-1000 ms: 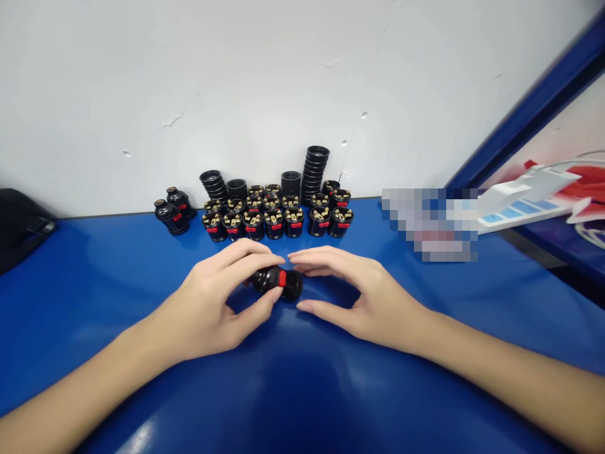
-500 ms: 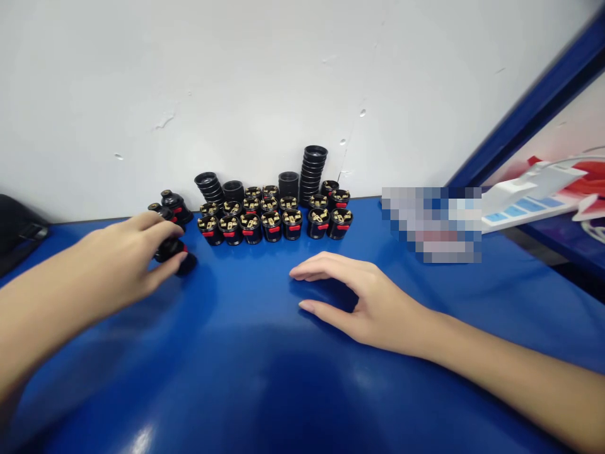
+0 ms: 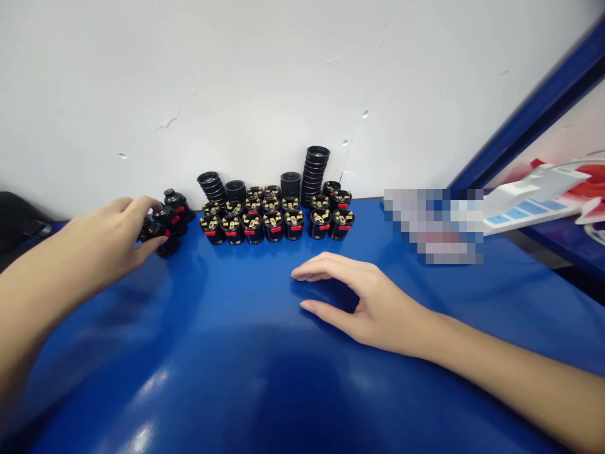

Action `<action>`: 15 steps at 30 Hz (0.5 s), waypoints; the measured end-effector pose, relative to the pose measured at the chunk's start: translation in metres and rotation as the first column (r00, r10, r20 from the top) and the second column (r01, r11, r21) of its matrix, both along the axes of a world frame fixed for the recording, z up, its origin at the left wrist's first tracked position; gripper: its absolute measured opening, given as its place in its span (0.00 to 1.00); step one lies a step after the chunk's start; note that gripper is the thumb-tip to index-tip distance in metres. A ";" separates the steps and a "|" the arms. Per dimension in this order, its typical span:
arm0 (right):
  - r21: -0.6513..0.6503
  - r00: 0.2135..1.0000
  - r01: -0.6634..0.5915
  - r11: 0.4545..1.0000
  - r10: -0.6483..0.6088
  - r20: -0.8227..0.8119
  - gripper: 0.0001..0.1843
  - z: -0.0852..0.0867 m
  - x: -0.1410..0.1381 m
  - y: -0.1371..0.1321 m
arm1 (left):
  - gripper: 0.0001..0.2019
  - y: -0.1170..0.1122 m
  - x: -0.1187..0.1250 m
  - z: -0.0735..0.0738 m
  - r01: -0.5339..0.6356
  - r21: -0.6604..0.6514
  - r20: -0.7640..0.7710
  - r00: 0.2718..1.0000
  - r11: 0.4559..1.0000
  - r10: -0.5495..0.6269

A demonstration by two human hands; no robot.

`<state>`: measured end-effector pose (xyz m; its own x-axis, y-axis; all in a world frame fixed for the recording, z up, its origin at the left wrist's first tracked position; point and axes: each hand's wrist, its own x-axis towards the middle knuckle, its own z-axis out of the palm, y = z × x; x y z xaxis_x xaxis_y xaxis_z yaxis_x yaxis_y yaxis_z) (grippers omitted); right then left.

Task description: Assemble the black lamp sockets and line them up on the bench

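My left hand [image 3: 111, 236] reaches to the far left of the blue table [image 3: 265, 353], fingers closed round a black lamp socket with a red switch [image 3: 158, 236]. It sets this socket down beside two other finished sockets [image 3: 177, 205] near the wall. My right hand [image 3: 359, 296] rests on the table in the middle, fingers arched and apart, holding nothing. Behind it stand rows of several open black socket bodies with brass contacts [image 3: 274, 217].
Stacks of black threaded caps [image 3: 314, 170] stand against the white wall behind the socket bodies. A dark bag [image 3: 19, 217] lies at the far left. A blurred patch and white and red printed items [image 3: 534, 192] sit at the right.
My left hand carried the assembled socket from the table's middle to the far left, up beside the two finished sockets. My right hand let go of it and has stayed in place.
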<state>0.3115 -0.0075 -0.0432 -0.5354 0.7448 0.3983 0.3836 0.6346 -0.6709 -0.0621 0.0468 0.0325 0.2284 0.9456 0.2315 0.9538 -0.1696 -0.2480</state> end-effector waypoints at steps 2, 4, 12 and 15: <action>0.002 1.000 -0.001 1.000 0.001 -0.001 0.16 0.000 0.000 0.000 | 0.25 -0.004 0.005 0.002 -0.019 0.039 -0.163 0.986 0.999 0.025; 0.003 1.000 0.002 1.000 -0.002 0.001 0.16 0.000 0.000 -0.001 | 0.25 -0.006 0.011 0.001 0.093 0.132 -0.204 0.977 0.987 -0.065; -0.001 1.000 0.004 1.000 -0.004 0.006 0.15 0.001 -0.001 -0.001 | 0.20 0.005 0.022 -0.038 0.486 0.163 0.054 0.865 0.859 -0.500; -0.002 1.000 0.001 1.000 -0.001 0.009 0.15 0.001 -0.001 -0.001 | 0.17 0.006 0.019 -0.044 0.467 0.150 0.091 0.871 0.871 -0.482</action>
<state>0.3107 -0.0083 -0.0421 -0.5387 0.7460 0.3915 0.3902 0.6328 -0.6689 -0.0427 0.0530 -0.0115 0.6056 0.6935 0.3902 0.7893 -0.5861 -0.1831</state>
